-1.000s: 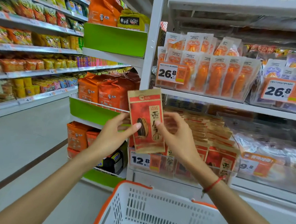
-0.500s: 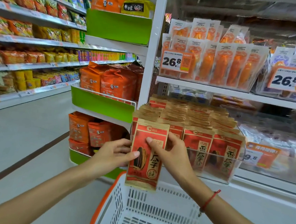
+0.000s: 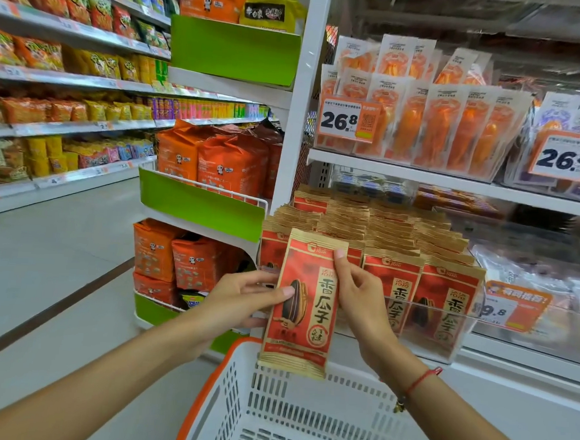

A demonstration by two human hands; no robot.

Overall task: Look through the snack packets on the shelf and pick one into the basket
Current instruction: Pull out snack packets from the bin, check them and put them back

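I hold a red and tan sunflower seed packet (image 3: 301, 310) upright with both hands, just above the far rim of the white basket (image 3: 302, 413). My left hand (image 3: 241, 300) pinches its left edge, thumb on the front. My right hand (image 3: 356, 300) grips its right edge, forefinger up near the top. Behind it, rows of the same packets (image 3: 396, 248) stand in a clear bin on the shelf.
The basket has an orange rim and sits low in front of me. Orange dried-fruit packs (image 3: 436, 127) with 26.8 price tags fill the shelf above. A green end rack (image 3: 200, 210) with orange bags stands to the left, with an aisle of snack shelves (image 3: 68, 84) beyond.
The packet came down from chest height in front of the shelf to just above the basket rim. Both hands kept hold of it throughout.
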